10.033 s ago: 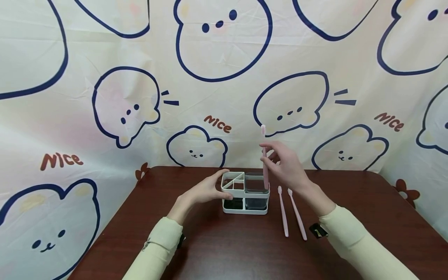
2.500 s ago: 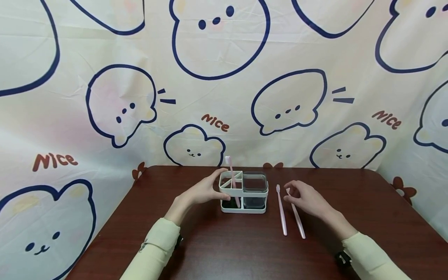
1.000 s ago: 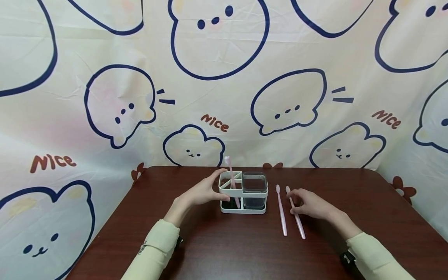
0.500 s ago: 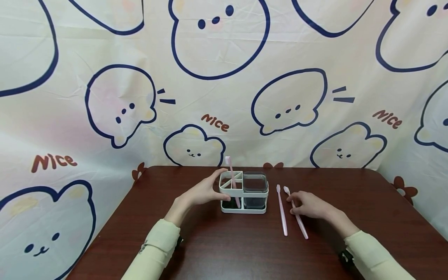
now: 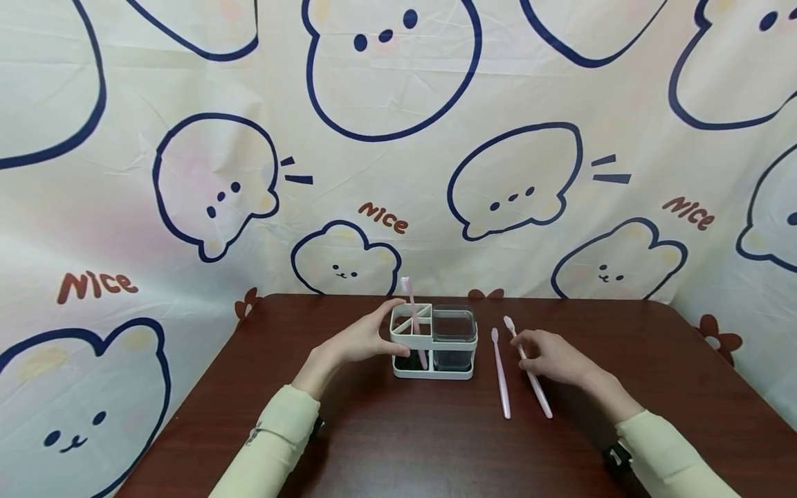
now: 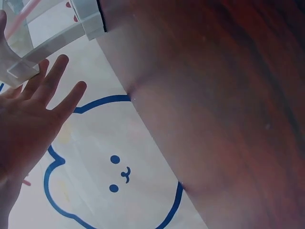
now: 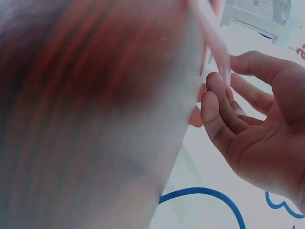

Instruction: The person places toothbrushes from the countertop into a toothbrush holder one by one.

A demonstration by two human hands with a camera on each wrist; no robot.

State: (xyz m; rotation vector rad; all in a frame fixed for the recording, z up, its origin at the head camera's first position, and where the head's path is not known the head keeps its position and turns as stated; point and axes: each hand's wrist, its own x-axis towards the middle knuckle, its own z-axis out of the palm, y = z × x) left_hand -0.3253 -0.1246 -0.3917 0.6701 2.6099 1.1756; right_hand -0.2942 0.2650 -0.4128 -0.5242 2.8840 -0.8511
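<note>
My left hand (image 5: 358, 340) holds the left side of a white toothbrush holder (image 5: 434, 375), thumb in front and fingers behind. One pink toothbrush (image 5: 414, 311) stands tilted in the holder's left part, among the divided slots; a clear cup (image 5: 453, 325) fills the right part. With thumb and fingertips my right hand (image 5: 554, 356) pinches a second pink toothbrush (image 5: 539, 395), bristle end pointing away from me. Between that hand and the holder, a third pink toothbrush (image 5: 501, 380) lies on the table. In the right wrist view the pinched toothbrush (image 7: 217, 43) runs up from my fingertips (image 7: 215, 82).
The dark brown wooden table (image 5: 398, 443) ends at a cloth backdrop (image 5: 398, 173) printed with cartoon bears. The holder stands near the table's far edge. A black wrist camera (image 5: 618, 458) sits at the right sleeve.
Ten seconds ago my right hand held a toothbrush above the holder; one now stands in its left part. Since then that hand has taken another, shifting it slightly away from me. My left hand stays.
</note>
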